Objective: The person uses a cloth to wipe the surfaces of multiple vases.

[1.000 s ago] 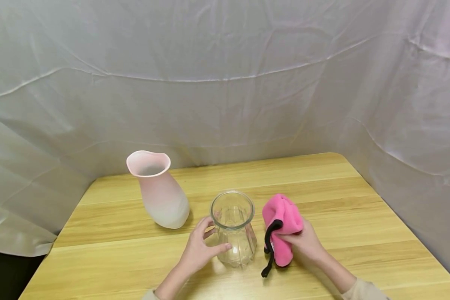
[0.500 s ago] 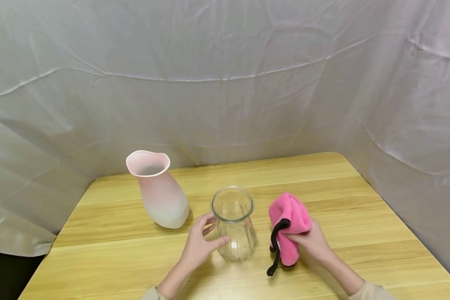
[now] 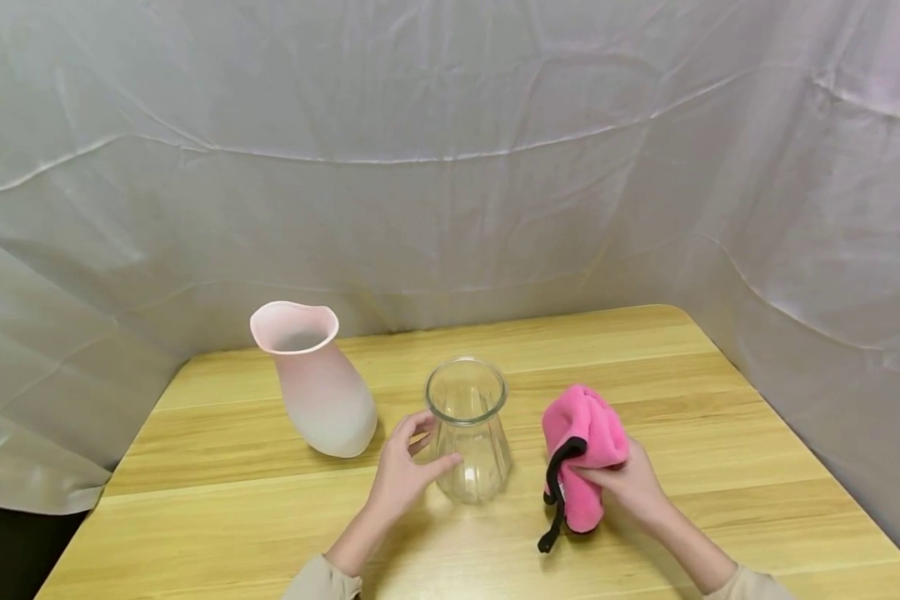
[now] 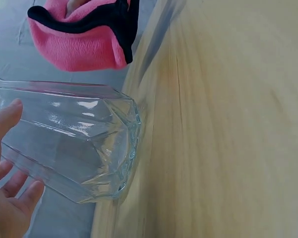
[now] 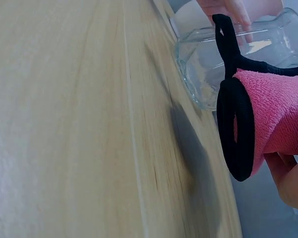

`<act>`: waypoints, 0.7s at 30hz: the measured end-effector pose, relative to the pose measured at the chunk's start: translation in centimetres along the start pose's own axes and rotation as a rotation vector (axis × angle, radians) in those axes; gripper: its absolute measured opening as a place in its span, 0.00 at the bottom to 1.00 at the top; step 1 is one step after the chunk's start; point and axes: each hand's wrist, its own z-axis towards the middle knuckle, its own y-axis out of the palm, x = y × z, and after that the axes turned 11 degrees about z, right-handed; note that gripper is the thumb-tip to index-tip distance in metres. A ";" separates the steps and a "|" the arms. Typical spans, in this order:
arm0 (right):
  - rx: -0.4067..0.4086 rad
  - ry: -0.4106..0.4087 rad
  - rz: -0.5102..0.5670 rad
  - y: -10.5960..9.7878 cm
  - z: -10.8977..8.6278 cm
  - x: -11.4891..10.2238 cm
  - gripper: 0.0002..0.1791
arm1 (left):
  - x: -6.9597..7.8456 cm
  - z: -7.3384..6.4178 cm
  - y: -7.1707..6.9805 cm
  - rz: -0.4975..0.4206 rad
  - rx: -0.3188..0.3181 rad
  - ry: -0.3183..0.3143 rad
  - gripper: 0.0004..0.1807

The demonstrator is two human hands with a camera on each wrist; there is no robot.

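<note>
A clear, faceted glass vase (image 3: 478, 462) stands upright at mid-table in the head view. My left hand (image 3: 399, 477) holds it from the left, thumb on the near side and fingers curled round the far side; in the left wrist view the fingertips (image 4: 32, 193) show against the glass. To the right, my right hand (image 3: 633, 482) grips a bunched pink towel (image 3: 587, 433) with black edging and a black hanging loop (image 5: 228, 42). The towel is held just above the table, apart from the vase. Some right fingers are hidden behind the cloth.
A pink-to-white vase (image 3: 328, 400) with a wavy rim stands at the back left, left of my left hand. The wooden table (image 3: 217, 517) ends before grey fabric (image 3: 450, 225) hung behind and at both sides.
The glass vase and my left hand have moved a little away from me. My right hand has shifted slightly right with the towel. The pink-to-white vase stays in place.
</note>
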 end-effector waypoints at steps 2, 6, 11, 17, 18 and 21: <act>0.003 -0.007 -0.003 -0.1 0.0 0.0 0.22 | 0.8 0.2 -0.1 -0.008 0.007 -0.004 0.33; 0.012 -0.021 -0.018 -0.2 -0.1 0.0 0.22 | 1.7 0.5 -0.3 -0.008 0.015 -0.016 0.32; 0.006 -0.032 -0.016 -0.3 -0.2 0.0 0.21 | 0.0 1.6 0.4 0.013 0.037 -0.016 0.33; 0.002 -0.031 -0.010 -0.3 -0.2 -0.1 0.20 | -1.2 2.8 1.0 0.024 0.063 -0.002 0.32; 0.001 -0.031 -0.011 -0.3 -0.2 -0.1 0.19 | -1.2 3.0 1.0 0.024 0.063 -0.002 0.32; -0.005 -0.033 -0.007 -0.2 -0.2 -0.1 0.20 | -1.4 3.6 1.2 0.018 0.063 -0.013 0.33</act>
